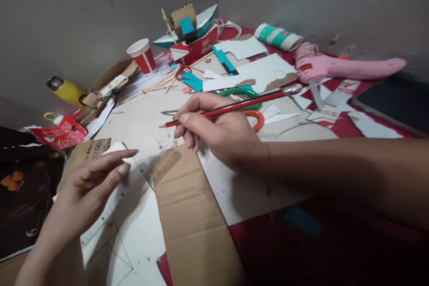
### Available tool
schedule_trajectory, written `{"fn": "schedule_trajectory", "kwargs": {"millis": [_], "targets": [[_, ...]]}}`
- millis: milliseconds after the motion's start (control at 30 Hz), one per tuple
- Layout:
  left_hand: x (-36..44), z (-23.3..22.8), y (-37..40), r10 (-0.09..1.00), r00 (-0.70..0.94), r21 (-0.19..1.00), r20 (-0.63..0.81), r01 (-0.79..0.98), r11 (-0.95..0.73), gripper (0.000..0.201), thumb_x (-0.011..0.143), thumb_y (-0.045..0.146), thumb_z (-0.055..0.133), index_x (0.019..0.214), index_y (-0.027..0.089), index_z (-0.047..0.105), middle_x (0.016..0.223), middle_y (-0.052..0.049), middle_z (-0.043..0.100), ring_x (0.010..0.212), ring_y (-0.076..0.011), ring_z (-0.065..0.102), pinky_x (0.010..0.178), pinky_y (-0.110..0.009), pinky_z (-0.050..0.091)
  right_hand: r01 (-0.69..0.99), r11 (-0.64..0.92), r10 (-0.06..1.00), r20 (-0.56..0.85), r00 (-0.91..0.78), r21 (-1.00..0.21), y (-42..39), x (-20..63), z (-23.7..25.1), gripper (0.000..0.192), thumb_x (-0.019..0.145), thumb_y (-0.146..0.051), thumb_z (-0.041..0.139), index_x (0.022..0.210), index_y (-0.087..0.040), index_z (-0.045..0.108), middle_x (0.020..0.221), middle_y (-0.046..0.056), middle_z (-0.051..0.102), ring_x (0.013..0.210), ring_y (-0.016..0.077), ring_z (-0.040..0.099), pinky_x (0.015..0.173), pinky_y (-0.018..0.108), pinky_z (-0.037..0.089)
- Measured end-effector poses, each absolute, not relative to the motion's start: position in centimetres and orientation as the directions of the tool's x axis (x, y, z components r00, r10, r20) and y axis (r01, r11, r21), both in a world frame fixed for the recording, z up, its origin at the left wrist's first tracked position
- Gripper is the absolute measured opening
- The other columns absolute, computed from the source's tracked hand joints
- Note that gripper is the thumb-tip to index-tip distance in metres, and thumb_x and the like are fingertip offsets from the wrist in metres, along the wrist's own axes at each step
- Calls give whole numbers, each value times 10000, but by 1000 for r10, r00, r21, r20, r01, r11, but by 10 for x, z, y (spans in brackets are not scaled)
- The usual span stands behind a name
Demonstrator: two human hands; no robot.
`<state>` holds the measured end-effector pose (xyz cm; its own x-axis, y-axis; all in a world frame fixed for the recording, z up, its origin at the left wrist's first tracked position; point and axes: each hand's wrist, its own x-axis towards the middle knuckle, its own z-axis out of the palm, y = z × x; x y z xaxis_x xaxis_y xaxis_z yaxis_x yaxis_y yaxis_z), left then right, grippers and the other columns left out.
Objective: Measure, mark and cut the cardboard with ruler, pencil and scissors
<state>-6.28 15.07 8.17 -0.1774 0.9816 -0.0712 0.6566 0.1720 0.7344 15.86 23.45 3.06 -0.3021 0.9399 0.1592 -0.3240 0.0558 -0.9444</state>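
Dark print, too blurred to read, on the torn brown cardboard flap (pixel 90 148) beside the left hand (pixel 90 183). Fine scale marks, digits illegible, along the clear plastic ruler (pixel 110 208) under that hand. White markings, unreadable, on the red-and-white paper cup (pixel 143 56), the crumpled red wrapper (pixel 62 132) and the red carton box (pixel 201 47). Small red label, not legible, on the teal-and-white roll (pixel 278 36). No legible word or number anywhere.

Two hands (pixel 90 183) (pixel 217 132), one pencil (pixel 231 106), one paper cup (pixel 143 56), one pink glue gun (pixel 335 68).
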Motion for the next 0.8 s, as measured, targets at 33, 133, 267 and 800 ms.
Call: {"fn": "schedule_trajectory", "kwargs": {"millis": [33,133,267,800], "targets": [[-59,79,156,987,-122,723,-102,673,158,319,754,468,761,1010,284,811,684,-35,709,606,-178,584,530,-257,458,-325,79,948,172,-269,-942,236,160,31,111,881,-158,539,778,-194,518,673,-19,632,508,69,539,448,186,434],[-50,68,168,986,12,709,-168,696,113,305,785,461,718,1011,281,816,889,-80,779,745,-230,667,637,-296,517,-315,122,959,194,-206,-941,239,162,33,89,914,-200,528,827,-203,511,697,-24,626,518,71,541,465,195,439],[-40,58,173,963,201,756,-180,654,5,227,858,352,664,1028,306,809,1028,-83,782,885,-253,704,723,-311,532,-326,132,954,209,-214,-936,241,162,30,54,913,-213,530,863,-195,538,702,-24,631,515,72,542,451,190,434],[-26,42,103,918,367,21,148,927,-374,371,976,367,516,1301,204,589,1246,-92,685,1104,-252,638,860,-357,544,-313,96,910,211,-358,-945,239,159,22,60,881,-194,554,836,-161,575,689,-24,630,515,62,531,464,175,438]]}}
